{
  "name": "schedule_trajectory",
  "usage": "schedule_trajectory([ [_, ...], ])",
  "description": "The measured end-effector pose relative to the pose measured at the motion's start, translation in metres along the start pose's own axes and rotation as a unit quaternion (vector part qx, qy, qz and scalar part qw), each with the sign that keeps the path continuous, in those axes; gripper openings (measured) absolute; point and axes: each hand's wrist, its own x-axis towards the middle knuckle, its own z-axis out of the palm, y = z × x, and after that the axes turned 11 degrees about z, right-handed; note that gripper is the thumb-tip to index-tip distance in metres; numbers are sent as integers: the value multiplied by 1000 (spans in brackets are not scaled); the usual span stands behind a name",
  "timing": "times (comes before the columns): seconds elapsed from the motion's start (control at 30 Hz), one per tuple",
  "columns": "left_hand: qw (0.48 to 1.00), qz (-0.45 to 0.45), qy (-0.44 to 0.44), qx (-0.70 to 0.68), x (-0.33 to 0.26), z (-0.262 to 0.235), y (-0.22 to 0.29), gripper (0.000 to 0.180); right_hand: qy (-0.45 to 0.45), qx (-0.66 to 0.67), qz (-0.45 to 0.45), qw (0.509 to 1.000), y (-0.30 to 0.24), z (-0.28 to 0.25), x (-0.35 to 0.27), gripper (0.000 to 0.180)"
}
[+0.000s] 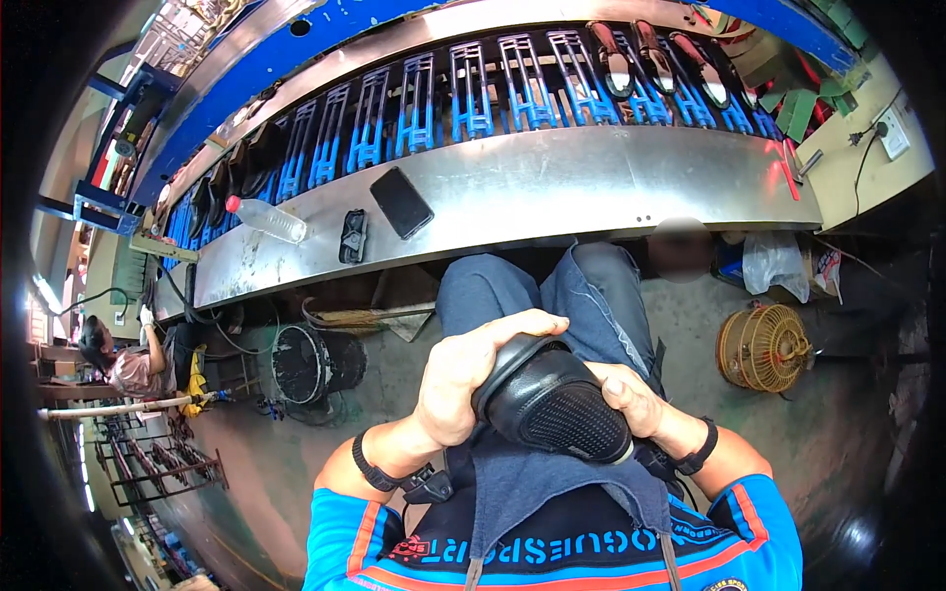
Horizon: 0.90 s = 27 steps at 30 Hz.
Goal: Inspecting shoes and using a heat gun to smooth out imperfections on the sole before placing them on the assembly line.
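A black shoe (554, 406) rests sole-up on my lap, over a dark blue apron (532, 483). My left hand (471, 372) wraps over its heel end from the left, fingers curled on the rim. From the right, my right hand (633, 396) grips the toe side, thumb on the sole edge. Both wrists wear black bands. My crossed legs in blue jeans (552, 291) lie beyond the shoe.
A steel bench (552, 182) runs across ahead, bearing a black phone (401, 202), a plastic bottle (268, 219) and a small black object (352, 235). Behind it, blue racks (473, 98) carry shoes (658, 61). A black bucket (313, 364) and wicker fan cage (764, 347) stand on the floor. Another person (128, 362) sits far left.
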Motion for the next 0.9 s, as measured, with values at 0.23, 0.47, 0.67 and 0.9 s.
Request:
schedule_trajectory([
  [0.23,998,-36,10,50,2,7,2,71,3,2,9,1000,1,2,1,99],
  [0.47,996,-49,-17,72,-4,4,2,75,41,23,-67,997,6,5,4,68],
  [0.67,993,-52,-34,99,-10,17,19,77,33,8,-62,998,-1,3,-4,70],
  [0.9,943,76,-101,306,-17,20,30,89,45,47,-52,997,8,4,-4,72],
])
